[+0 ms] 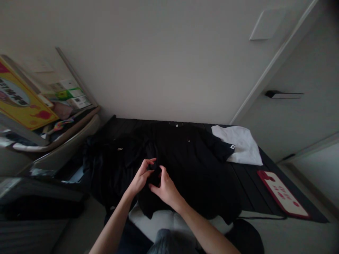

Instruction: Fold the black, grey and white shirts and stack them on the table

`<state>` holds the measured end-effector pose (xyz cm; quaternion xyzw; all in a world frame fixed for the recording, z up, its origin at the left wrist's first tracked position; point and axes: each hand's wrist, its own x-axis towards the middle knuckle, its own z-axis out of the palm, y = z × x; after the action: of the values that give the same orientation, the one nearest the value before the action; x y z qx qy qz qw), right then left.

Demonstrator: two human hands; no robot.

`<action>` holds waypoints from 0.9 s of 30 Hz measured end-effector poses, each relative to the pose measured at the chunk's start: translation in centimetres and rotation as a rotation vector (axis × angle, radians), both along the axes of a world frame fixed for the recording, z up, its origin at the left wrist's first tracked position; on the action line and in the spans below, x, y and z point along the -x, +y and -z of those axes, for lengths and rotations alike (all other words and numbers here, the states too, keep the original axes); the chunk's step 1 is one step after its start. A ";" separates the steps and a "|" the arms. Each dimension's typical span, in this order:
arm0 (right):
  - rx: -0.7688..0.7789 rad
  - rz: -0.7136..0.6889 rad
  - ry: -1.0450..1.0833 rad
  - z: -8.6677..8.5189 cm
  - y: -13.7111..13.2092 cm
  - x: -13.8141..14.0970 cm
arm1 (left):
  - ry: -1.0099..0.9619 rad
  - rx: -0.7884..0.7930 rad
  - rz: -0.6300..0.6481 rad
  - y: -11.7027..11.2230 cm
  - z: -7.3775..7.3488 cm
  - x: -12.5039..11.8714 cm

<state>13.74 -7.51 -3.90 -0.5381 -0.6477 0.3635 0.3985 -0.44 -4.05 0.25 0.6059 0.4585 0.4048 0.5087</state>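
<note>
Pale wall [159, 70], behind the far edge. Grey door [299, 123], black-handled, beyond the right edge. Black slatted table [246, 187]. Black shirt [190, 169], spread mid-table, hem over the near edge. Dark garment [108, 173], heaped toward the left edge, crowding the shirt. Yellow box [29, 109], past the left edge. White cloth [246, 144], far right corner, partly under the shirt's sleeve. Red-and-white case [284, 195], near right corner. Left hand [141, 177] and right hand [166, 188], half-curled, thumbs and fingers pinching the shirt's fabric.
</note>
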 end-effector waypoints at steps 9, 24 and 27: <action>0.141 -0.012 0.357 -0.3 1.1 1.2 | -0.113 0.281 -0.143 5.4 1.1 2.1; 0.147 -0.233 0.424 -2.3 1.4 -1.8 | -0.404 0.123 -0.747 19.5 4.1 1.1; 0.230 -0.238 0.316 -1.7 1.2 -0.8 | -0.428 0.085 -0.859 20.8 3.9 3.1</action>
<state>14.54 -6.27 -2.19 -0.4364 -0.5903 0.5592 0.3853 -3.55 16.78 -3.68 0.2433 0.5686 0.6749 0.4026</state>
